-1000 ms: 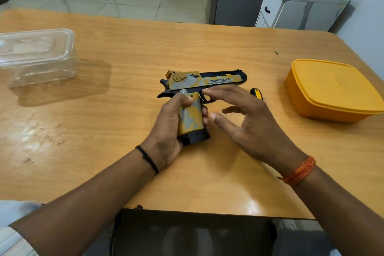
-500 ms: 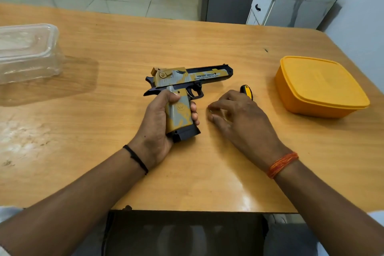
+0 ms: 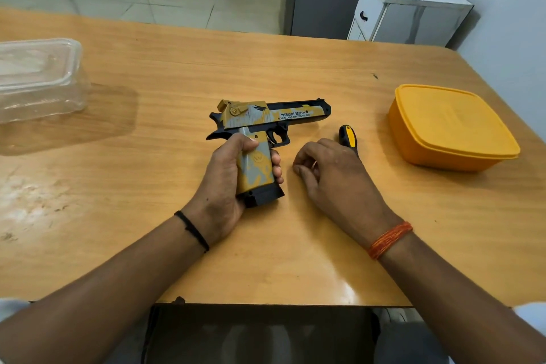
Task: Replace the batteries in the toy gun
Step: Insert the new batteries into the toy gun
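Observation:
A yellow, grey and black toy gun (image 3: 266, 117) is at the middle of the wooden table (image 3: 295, 68), barrel pointing right. My left hand (image 3: 227, 183) is wrapped around its grip, above the black magazine base (image 3: 264, 196). My right hand (image 3: 328, 171) rests on the table just right of the grip, apart from the gun. Its fingers are curled in and nothing shows in them. A black and yellow screwdriver (image 3: 347, 136) lies right behind that hand, its lower part hidden by it.
An orange lidded box (image 3: 452, 127) stands at the right of the table. A clear plastic box (image 3: 38, 80) sits at the far left. A white cabinet (image 3: 410, 9) is beyond the far right corner. The table's front edge (image 3: 266, 303) runs close to me.
My right hand has left the gun's trigger area and come down onto the table beside the screwdriver, fingers curling in. My left hand keeps hold of the grip.

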